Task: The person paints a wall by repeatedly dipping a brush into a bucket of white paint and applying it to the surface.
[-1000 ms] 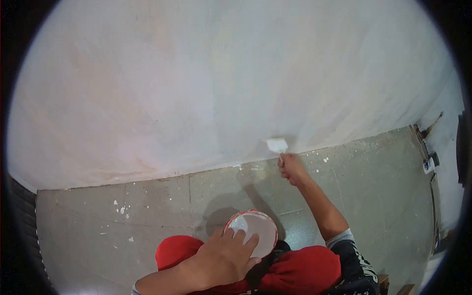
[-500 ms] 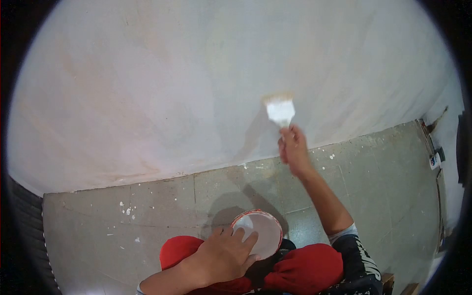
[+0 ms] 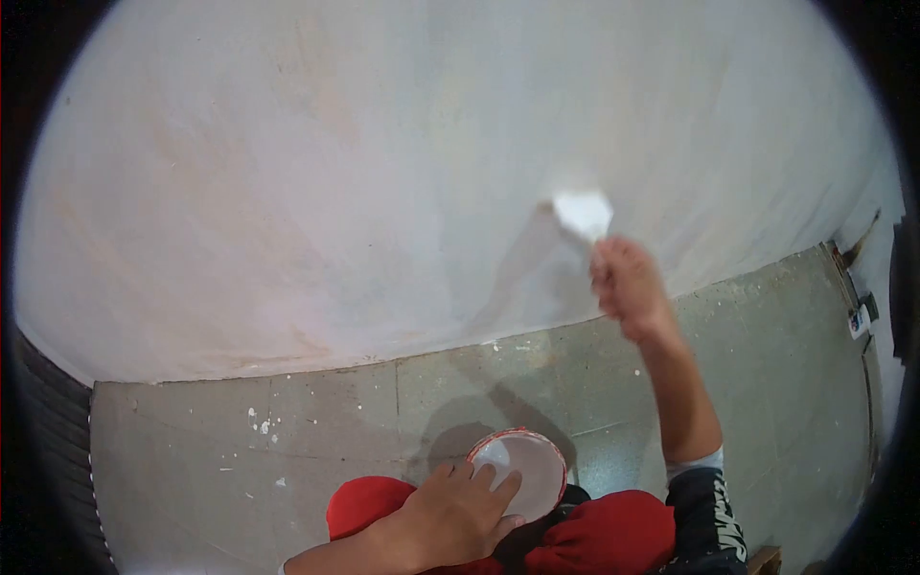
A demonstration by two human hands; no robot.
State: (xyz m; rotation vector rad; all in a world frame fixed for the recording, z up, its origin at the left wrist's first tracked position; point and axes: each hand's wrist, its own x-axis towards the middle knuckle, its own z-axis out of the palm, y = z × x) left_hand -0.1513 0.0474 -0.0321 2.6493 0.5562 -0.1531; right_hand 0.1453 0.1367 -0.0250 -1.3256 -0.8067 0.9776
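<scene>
My right hand grips the handle of a paintbrush whose white-loaded bristles press against the pale wall, a little above the floor line. My left hand holds the near rim of a red-edged bowl of white paint, resting it over my knees in red trousers. The arm's shadow falls on the wall left of the brush.
The grey tiled floor carries small white paint spatters near the wall base. At the far right a corner meets another wall with a dark crack and a small fitting. A dark ribbed surface borders the left edge.
My right hand has swung the brush up from the wall's base and then to the right along the wall. The left hand and the bowl stay together; the view has tilted up slightly.
</scene>
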